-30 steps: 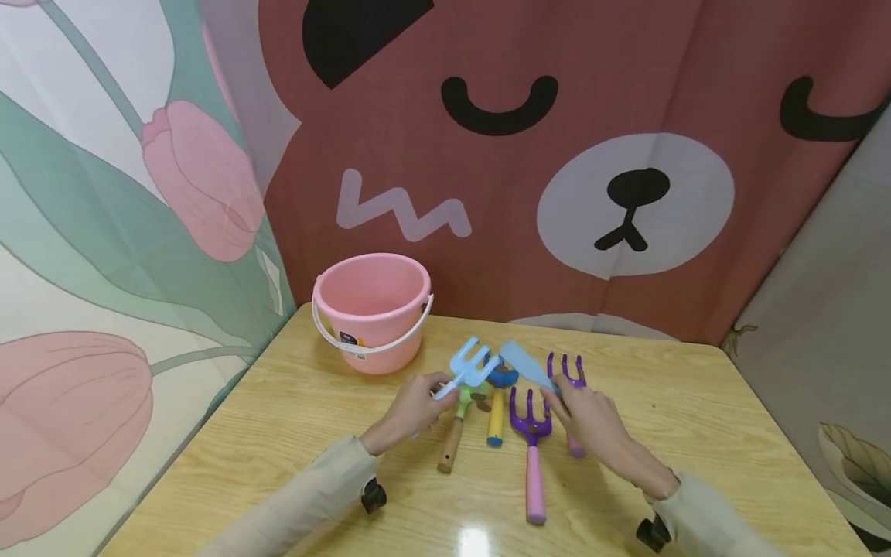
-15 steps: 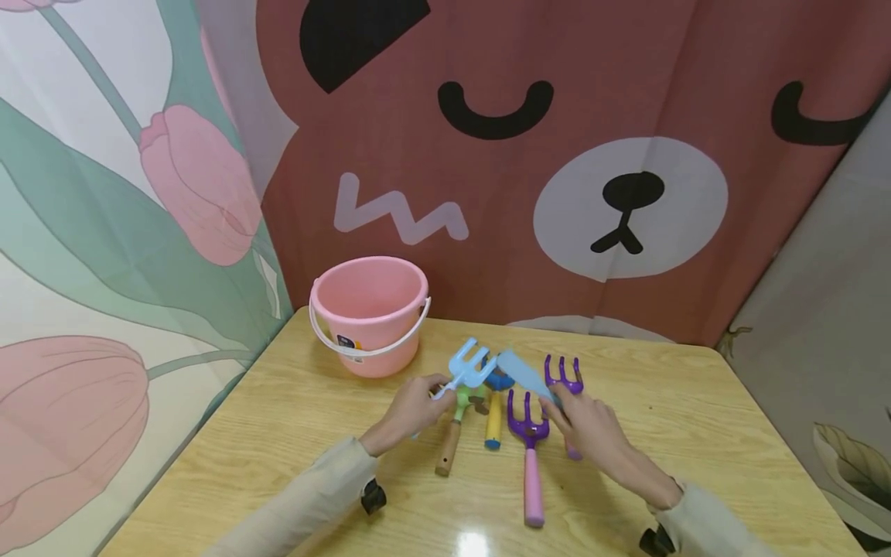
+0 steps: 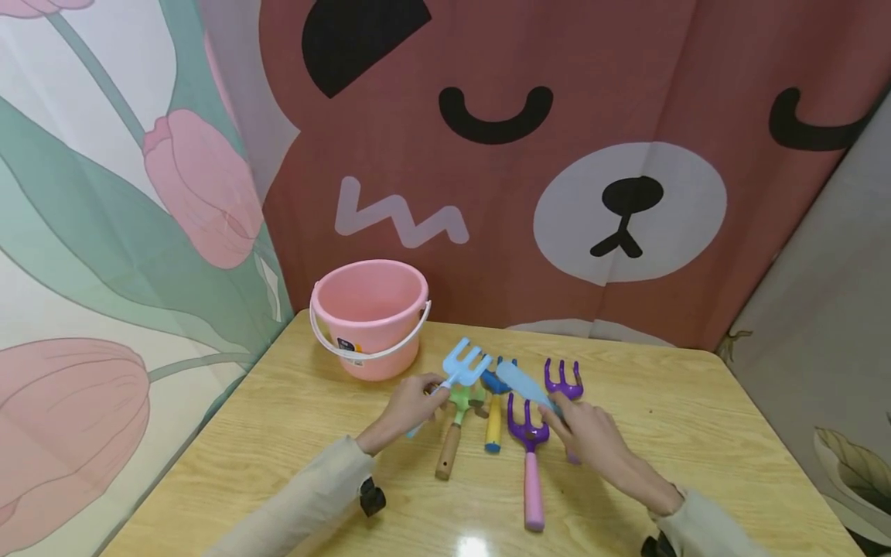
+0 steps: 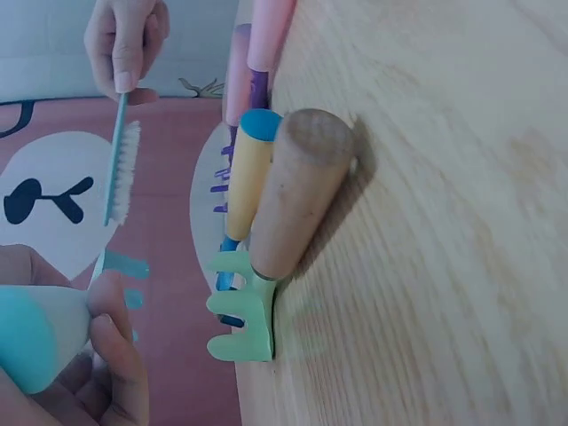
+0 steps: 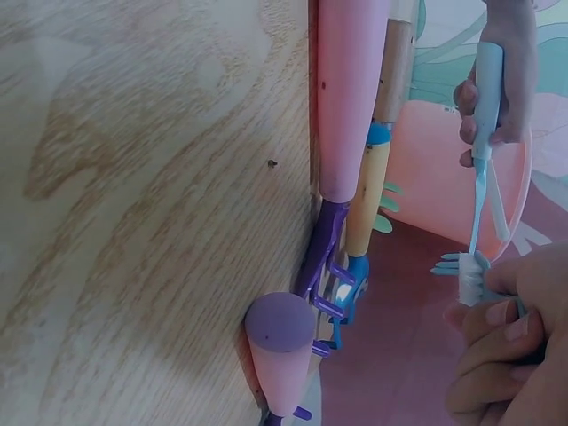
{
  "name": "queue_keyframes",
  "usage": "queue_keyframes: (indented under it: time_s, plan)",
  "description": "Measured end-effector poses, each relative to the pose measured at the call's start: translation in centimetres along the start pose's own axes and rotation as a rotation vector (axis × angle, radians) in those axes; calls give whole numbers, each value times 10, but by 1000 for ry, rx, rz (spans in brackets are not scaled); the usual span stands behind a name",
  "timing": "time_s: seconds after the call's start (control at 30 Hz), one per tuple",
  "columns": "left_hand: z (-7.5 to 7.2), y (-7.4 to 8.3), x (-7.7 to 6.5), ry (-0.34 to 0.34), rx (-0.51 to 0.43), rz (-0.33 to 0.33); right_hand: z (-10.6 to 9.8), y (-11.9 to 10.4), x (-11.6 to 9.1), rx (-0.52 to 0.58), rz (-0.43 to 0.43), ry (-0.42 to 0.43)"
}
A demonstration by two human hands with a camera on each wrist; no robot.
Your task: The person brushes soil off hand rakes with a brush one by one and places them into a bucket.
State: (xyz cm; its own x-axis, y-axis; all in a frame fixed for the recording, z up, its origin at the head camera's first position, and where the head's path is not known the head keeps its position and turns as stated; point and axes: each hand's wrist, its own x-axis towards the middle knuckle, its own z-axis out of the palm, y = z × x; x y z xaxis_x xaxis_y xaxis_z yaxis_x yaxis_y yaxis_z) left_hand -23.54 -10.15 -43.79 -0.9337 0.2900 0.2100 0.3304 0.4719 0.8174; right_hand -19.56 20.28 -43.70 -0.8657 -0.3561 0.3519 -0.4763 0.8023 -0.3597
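My left hand grips the handle of a small light blue garden fork, tines up and away from me; its handle is pale with a teal end in the left wrist view. A blue brush is held by my right hand, thumb and fingers around its handle. White bristles show along one side of it in the left wrist view. The brush's tip is close to the fork's tines, both above the table. Beneath them lie a green fork with a wooden handle and a blue-headed tool with a yellow handle.
Two purple forks with pink handles lie to the right, one nearer me and one farther, partly behind my right hand. A pink bucket stands at the table's back left. Behind the wooden table hangs a bear-print curtain.
The blue garden fork in my left hand has shifted slightly left. My right hand has lowered the brush a little. The tools on the table and the bucket keep their places.
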Motion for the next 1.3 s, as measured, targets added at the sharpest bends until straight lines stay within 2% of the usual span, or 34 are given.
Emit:
queue_keyframes:
  time_s: [0.23, 0.43, 0.77, 1.0, 1.3]
  plan:
    - [-2, 2, 3, 16, -2, -20, 2, 0, -1, -2, 15, -13]
    - [-7, 8, 4, -2, -38, -22, 1, -1, 0, 0, 15, -17]
    - [-8, 13, 2, -42, -57, -32, 4, 1, -1, -20, -4, -4]
    - [-11, 19, 6, -68, -118, -63, 4, 1, -2, -20, -9, 3]
    - [-17, 28, 10, -129, -139, -90, 7, 2, -3, -30, -10, 8]
